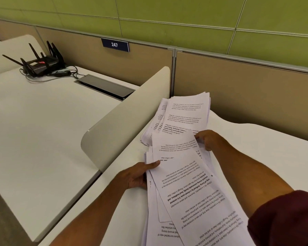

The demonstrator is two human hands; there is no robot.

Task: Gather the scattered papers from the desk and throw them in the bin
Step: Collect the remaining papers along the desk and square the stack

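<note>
A long white desk [267,139] carries the printed papers [188,183], fanned loosely against the curved divider [124,118]. Gathering is under way: the left hand [137,176] pinches the sheaf's edge, thumb on top, while the right hand [207,139] curls its fingers over the far side. Next, I'd judge, squaring them together. No bin shows; the router [41,64] sits well apart.

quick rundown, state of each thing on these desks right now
near papers: loose fanned bundle, held by both hands
far papers: uneven pile lying on the desk
left hand: gripping the bundle's left edge
right hand: gripping its far edge
router: antennas up, cables attached
cable hatch: lid slightly raised
</note>
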